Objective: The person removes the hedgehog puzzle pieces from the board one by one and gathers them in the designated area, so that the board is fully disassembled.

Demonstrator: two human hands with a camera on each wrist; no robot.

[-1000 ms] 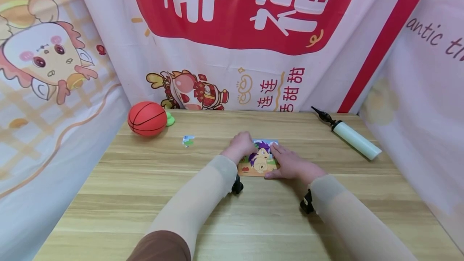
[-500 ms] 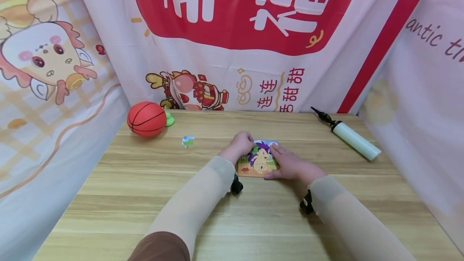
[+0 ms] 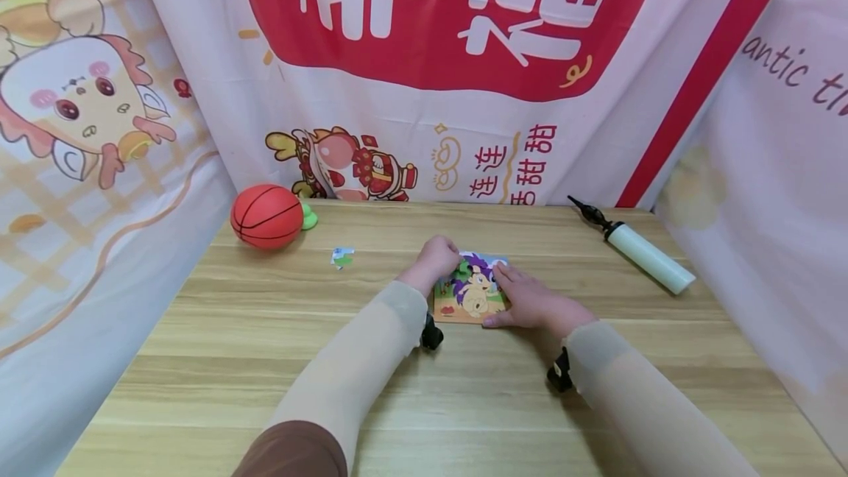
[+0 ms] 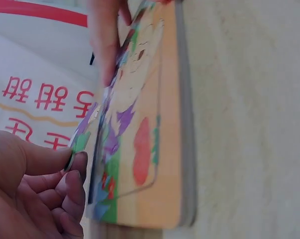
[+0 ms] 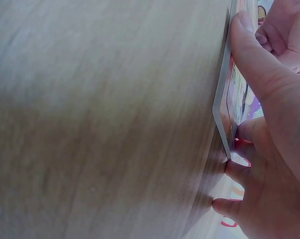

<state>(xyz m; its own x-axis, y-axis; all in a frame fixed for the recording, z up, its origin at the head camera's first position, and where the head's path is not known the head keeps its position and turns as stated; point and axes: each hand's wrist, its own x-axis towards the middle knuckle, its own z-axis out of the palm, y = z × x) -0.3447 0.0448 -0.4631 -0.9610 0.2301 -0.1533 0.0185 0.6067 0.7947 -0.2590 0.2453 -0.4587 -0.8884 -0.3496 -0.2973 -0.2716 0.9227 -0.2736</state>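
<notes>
Pinching a small green puzzle piece (image 4: 79, 143) between thumb and curled forefinger, the left hand (image 3: 436, 259) is working at the far left corner of the puzzle board (image 3: 472, 294), which is lying flat near the middle of the desk (image 3: 265, 359), somewhat toward its far edge. In the head view the piece is showing as a green patch right at that hand's fingertips, over the board's far left corner; whether it is seated in its slot or only hovering over it cannot be told.

The right hand (image 3: 530, 300) is steadying the board from its right edge: fingers fairly straight and close together, lying along that edge and partly on the picture, thumb (image 5: 254, 55) pressing against the near edge; the fingers below are curling against the desk.

Judging progress: the hedgehog picture is looking nearly filled in, so most of the assembly appears done. One loose puzzle piece (image 3: 342, 258), blue, white and green, is lying apart on the desk to the left of the board, so at least that one appears left to place, besides the piece in hand.

Lying unused: an orange toy basketball (image 3: 267, 216) by the far left corner and a white ball pump (image 3: 639, 250) near the far right corner.
</notes>
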